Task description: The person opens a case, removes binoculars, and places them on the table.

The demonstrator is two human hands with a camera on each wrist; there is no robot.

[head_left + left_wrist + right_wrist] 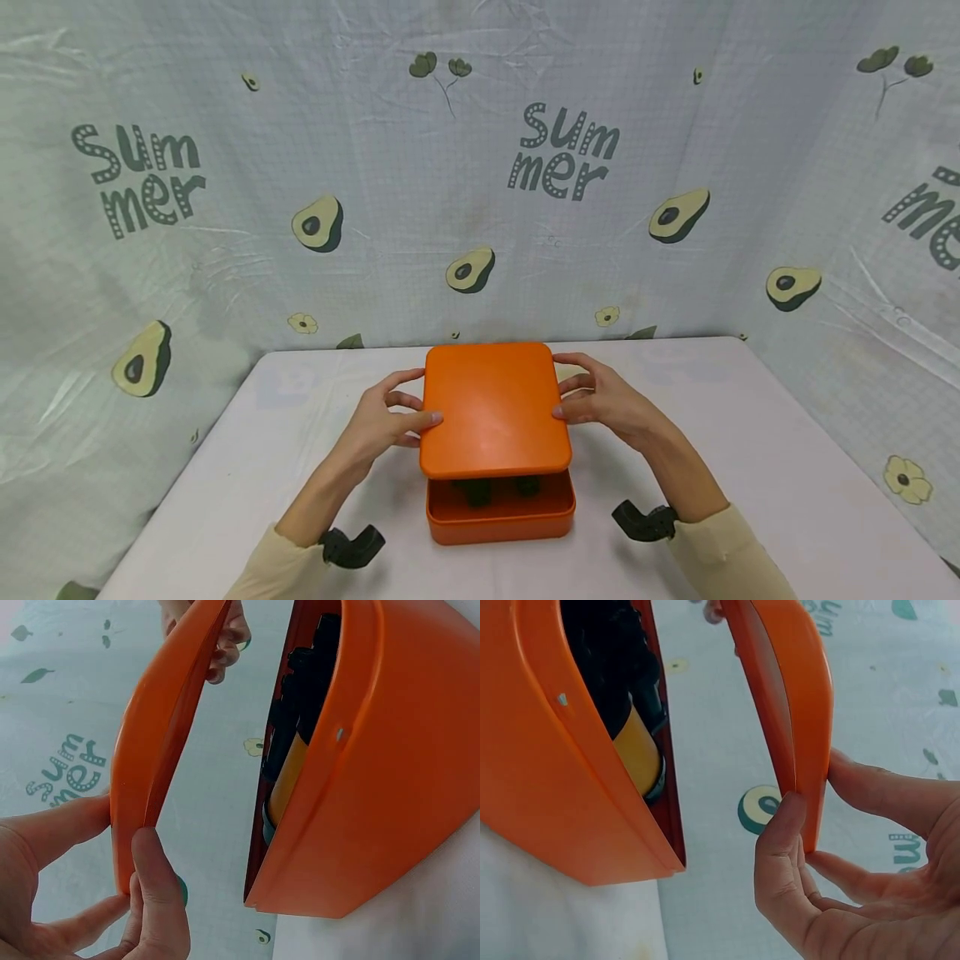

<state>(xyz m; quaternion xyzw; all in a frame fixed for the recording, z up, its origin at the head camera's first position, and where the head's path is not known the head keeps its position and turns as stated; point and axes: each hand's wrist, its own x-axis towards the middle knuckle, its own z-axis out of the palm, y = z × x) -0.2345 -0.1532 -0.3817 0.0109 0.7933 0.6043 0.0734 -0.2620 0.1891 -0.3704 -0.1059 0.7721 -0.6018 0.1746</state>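
Note:
An orange square lid [495,408] is held above an orange box [502,529], apart from its rim. My left hand [386,421] pinches the lid's left edge, thumb on top. On the opposite edge, my right hand [600,396] grips the lid the same way. Inside the box [397,750] lie dark, black items [304,690] and a yellow cylindrical piece [289,780], seen through the gap. The right wrist view shows the yellow piece [639,754] beside black items too; their kind is unclear. In the head view the lid hides most of the contents.
The box stands on a white table [285,467]. Behind and at the sides hangs a pale cloth [375,167] printed with avocados, flowers and lettering. A black band with a protruding mount [352,547] is on the left wrist, another black mount [645,522] on the right.

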